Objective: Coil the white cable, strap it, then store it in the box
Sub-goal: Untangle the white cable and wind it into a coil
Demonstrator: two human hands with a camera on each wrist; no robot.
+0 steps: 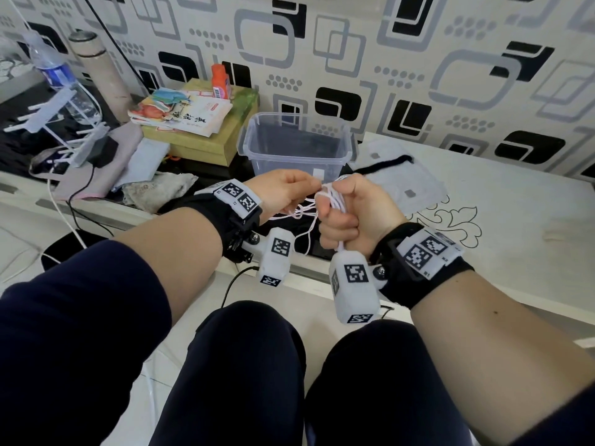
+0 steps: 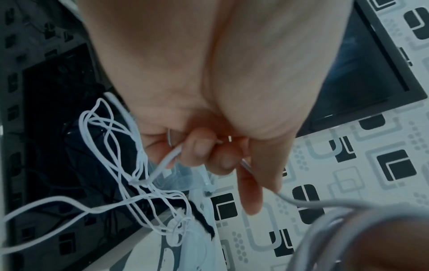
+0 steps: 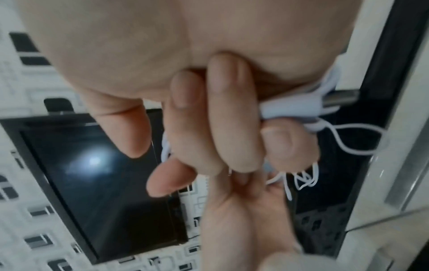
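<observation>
The thin white cable [image 1: 304,214] hangs in loose tangled loops between my two hands, above my knees. My right hand [image 1: 338,217] is a fist gripping a bundle of its strands. In the right wrist view the right hand [image 3: 209,119] holds the cable's white plug end [image 3: 290,108], its metal tip sticking out sideways. My left hand [image 1: 309,185] pinches strands right against the right fist. The left wrist view shows the left hand [image 2: 204,146] curled on the cable [image 2: 131,181]. The clear plastic box [image 1: 248,149] stands empty just behind both hands. A black strip [image 1: 383,164] lies beside it.
A green box [image 1: 206,146] with booklets and an orange bottle [image 1: 220,80] sits left of the clear box. Further left are a water bottle [image 1: 51,69], a flask [image 1: 96,66] and a charger [image 1: 103,152]. A pale cloth [image 1: 405,181] covers the white table on the right.
</observation>
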